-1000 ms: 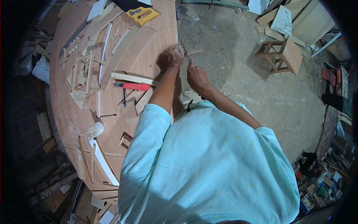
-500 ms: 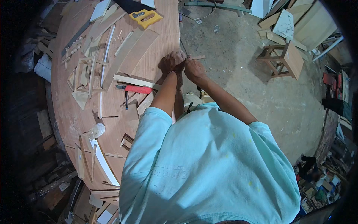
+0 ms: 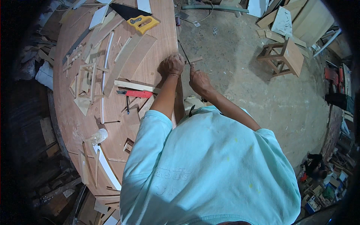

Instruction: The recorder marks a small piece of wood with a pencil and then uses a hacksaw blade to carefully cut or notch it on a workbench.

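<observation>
At the right edge of the wooden table (image 3: pixel 165 22), my left hand (image 3: pixel 173 64) is closed and presses down on a thin wooden strip (image 3: pixel 197 60), whose end juts out past the edge. My right hand (image 3: pixel 200 81), just off the edge, is closed around the near end of a slim dark rod-like tool (image 3: pixel 183 50). That tool slants across the strip close to my left fingers. Whether it is a file or a narrow blade cannot be made out. My left fingers hide most of the strip.
On the table lie a yellow-handled handsaw (image 3: pixel 143 24), a red utility knife (image 3: pixel 138 93), a small wooden frame model (image 3: pixel 87 80), a clear plastic cup (image 3: pixel 99 135) and several wood strips. A wooden stool (image 3: pixel 283 56) stands on the floor at right. Boards (image 3: pixel 311 22) lean at far right.
My right hand has drawn back toward me and slightly right, away from my left hand, with the dark tool in it. My left hand stays in place at the table edge.
</observation>
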Motion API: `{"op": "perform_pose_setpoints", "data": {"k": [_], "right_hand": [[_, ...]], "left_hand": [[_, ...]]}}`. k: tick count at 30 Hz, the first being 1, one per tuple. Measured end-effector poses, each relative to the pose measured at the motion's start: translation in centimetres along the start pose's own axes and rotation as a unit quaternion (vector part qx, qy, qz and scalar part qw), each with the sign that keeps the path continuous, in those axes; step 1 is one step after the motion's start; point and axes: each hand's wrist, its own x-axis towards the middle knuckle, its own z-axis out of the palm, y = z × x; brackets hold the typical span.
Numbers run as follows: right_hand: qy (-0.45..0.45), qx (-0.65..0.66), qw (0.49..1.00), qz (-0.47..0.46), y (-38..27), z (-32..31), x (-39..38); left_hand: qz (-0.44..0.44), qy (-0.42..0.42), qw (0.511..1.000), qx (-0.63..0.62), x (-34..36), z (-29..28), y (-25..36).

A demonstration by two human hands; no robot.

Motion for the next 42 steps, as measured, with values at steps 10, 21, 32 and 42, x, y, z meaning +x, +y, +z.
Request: {"op": "perform_pose_setpoints", "data": {"k": [10,21,32,42], "right_hand": [[0.006,0.000,1.000,0.001,0.1,0.7,0.0],[-0.010,-0.010,1.000,0.014,-0.2,0.4,0.6],[0.019,-0.013,0.999,-0.025,-1.0,-0.1,3.2],[0.072,0.067,0.995,0.002,2.1,-0.6,4.1]], "left_hand": [[-0.022,0.001,1.000,0.005,-0.1,0.3,0.3],[-0.004,-0.017,1.000,-0.023,0.1,0.6,0.3],[-0.032,-0.080,0.996,0.020,0.1,-1.2,0.6],[-0.064,-0.068,0.996,-0.007,0.6,-2.9,2.0]]}}
